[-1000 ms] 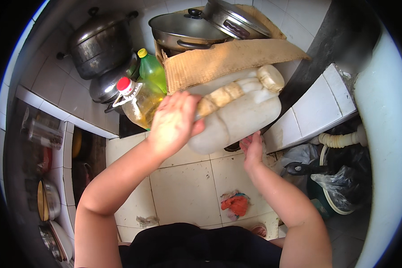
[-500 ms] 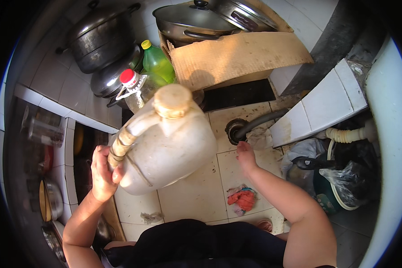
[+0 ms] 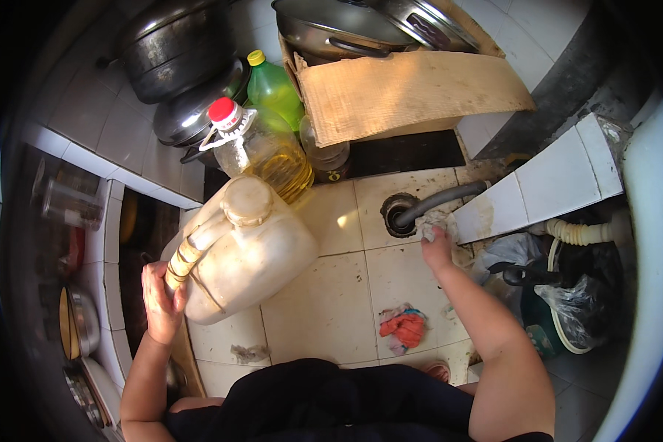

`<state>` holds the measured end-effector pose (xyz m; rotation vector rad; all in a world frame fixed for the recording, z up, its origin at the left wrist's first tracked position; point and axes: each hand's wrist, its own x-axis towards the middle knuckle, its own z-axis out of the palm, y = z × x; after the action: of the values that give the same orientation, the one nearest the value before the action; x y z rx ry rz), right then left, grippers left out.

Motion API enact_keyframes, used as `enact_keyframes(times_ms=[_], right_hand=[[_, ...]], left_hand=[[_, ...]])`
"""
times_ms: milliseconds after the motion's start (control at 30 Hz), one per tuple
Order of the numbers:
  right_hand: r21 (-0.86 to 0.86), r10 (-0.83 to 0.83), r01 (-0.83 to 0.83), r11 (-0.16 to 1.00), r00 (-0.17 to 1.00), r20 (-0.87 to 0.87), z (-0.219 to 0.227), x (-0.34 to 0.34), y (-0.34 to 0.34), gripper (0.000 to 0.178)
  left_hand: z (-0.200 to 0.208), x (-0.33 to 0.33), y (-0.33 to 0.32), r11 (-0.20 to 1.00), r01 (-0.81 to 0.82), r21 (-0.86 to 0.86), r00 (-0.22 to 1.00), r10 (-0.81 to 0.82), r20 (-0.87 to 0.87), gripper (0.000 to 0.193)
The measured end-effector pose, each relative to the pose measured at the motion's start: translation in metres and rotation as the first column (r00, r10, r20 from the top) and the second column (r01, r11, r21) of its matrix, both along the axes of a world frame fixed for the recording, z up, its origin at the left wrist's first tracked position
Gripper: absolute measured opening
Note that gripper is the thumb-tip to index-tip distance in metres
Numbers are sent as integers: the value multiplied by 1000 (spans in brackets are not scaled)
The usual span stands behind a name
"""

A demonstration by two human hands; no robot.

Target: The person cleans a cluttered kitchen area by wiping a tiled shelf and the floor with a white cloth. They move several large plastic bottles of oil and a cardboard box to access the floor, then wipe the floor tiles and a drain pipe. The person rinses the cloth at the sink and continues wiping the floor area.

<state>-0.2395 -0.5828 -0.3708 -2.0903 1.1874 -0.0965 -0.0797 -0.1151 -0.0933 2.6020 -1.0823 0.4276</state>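
Note:
My left hand (image 3: 162,300) is closed round the tape-wrapped handle of a big, off-white plastic jug (image 3: 261,254) with a dirty screw cap. The jug leans to the left, low over the tiles; whether its base touches them I cannot tell. Further right, my right hand (image 3: 437,252) reaches down with its fingers closed on a pale, crumpled rag (image 3: 440,222). Partly hidden by my fingers, this rag lies beside a round floor drain (image 3: 396,228). A grey hose (image 3: 449,195) runs into the drain.
Beyond the jug stand an oil bottle (image 3: 276,166) with a red cap and a green bottle (image 3: 274,88). Pans fill a cardboard box (image 3: 420,92). A red cloth (image 3: 405,330) lies on the floor tiles (image 3: 313,309). At right is a bucket (image 3: 541,317) with plastic bags.
The jug has come down and to the left in my left hand, uncovering the oil bottle. My right hand has moved right from beside the drain and taken hold of the rag.

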Motion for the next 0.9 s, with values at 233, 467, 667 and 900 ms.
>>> enact_keyframes(times_ms=[233, 467, 667, 900], right_hand=[[-65, 206, -217, 974, 967, -148, 17, 13, 12, 61], [183, 379, -361, 914, 923, -70, 29, 22, 55, 62], [389, 641, -577, 718, 767, -46, 28, -7, 77, 61], [634, 500, -393, 667, 866, 11, 1, -22, 74, 49]], left_hand=[[21, -4, -22, 999, -20, -32, 988, 15, -156, 49], [-2, 4, 0, 921, -48, -387, 915, -116, -388, 37], [29, -17, -28, 810, -127, -572, 804, -254, -537, 43], [82, -18, -60, 510, -485, -711, 558, -446, -700, 56]])
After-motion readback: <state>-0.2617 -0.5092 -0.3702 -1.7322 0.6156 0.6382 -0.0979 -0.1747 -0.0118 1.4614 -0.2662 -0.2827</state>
